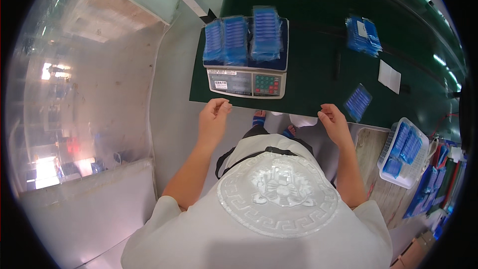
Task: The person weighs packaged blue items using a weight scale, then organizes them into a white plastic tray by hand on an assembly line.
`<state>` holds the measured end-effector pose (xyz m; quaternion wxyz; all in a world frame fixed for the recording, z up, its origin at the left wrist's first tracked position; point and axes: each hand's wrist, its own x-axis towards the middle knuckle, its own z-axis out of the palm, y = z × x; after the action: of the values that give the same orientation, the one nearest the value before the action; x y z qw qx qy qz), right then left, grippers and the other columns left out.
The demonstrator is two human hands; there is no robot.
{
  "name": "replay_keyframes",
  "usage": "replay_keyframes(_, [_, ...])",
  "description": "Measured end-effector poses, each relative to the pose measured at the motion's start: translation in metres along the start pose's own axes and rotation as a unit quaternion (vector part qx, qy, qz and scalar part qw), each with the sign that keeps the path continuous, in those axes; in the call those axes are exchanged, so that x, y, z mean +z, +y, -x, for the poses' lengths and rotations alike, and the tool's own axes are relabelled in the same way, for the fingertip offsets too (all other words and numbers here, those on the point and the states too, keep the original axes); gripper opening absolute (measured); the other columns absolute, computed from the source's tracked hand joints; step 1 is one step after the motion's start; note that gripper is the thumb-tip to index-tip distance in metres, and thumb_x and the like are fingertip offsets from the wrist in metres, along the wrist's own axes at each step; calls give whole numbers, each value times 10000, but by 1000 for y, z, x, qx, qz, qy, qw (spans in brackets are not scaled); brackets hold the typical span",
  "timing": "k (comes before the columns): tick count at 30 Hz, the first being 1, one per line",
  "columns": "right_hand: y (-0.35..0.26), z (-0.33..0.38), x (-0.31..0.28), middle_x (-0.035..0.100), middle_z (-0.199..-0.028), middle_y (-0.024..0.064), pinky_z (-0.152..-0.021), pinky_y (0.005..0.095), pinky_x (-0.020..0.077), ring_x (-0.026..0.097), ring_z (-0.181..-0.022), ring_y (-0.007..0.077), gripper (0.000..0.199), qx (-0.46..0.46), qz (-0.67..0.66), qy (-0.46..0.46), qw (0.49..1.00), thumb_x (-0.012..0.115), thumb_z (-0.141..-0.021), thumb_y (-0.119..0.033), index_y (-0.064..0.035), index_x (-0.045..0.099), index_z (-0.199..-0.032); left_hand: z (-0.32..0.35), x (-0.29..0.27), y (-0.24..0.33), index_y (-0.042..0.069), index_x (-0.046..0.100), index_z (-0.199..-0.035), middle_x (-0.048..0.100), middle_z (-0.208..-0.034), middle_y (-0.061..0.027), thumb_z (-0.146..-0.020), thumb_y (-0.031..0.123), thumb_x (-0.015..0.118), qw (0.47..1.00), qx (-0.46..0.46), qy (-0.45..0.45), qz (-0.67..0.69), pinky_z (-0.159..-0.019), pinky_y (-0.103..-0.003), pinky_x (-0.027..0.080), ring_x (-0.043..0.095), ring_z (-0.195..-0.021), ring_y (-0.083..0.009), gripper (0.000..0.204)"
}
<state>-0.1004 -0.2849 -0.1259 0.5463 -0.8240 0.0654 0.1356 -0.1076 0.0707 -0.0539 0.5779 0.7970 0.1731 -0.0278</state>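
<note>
My left hand (214, 115) is at the front edge of the dark green table, just below the scale's left corner. Its fingers are curled in, with nothing seen in them. My right hand (334, 121) is at the same edge farther right, fingers loosely bent, thumb a little apart, and holding nothing. A digital weighing scale (269, 88) stands between and beyond my hands. Three stacks of blue items in clear bags lie on its pan: a left stack (213, 41), a middle stack (235, 39) and a right stack (266, 34). One flat blue packet (358, 102) lies beyond my right hand.
A pile of blue packets (362, 36) and a white card or pad (389, 76) are farther right on the table (313, 77). A white plastic basket (404, 180) with more packets stands at the lower right. A translucent plastic sheet (99, 84) hangs at left.
</note>
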Motion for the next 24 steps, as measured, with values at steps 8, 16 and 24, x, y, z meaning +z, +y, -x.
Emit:
replay_keyframes(8, [-9,-12,12,631,-996,129,-797,297,496,613,-910,186,328,0,-4,-38,999,630,-882,-162,35,559,-1134,3,-37,-2,10,618,-1037,670,-937,-72,-939,191,568,997,12,72,3,-784,-264,473,624,-843,-127,212])
replay_keyframes(16, [-62,-22,36,606,-999,92,-798,277,486,589,-901,158,316,-31,-68,30,997,626,-895,-151,7,549,-1157,-72,-66,24,-7,496,-1230,585,-1166,-119,-918,231,601,995,42,94,7,-865,-279,449,554,-1038,-147,407])
replay_keyframes(24, [-291,3,74,615,-861,78,-655,346,501,611,-720,264,316,-519,65,-1,852,702,-725,-138,-38,655,-1021,-214,-82,10,-58,329,-1382,431,-1384,-237,-902,337,608,998,48,23,-31,-1068,-382,327,409,-1306,-314,682])
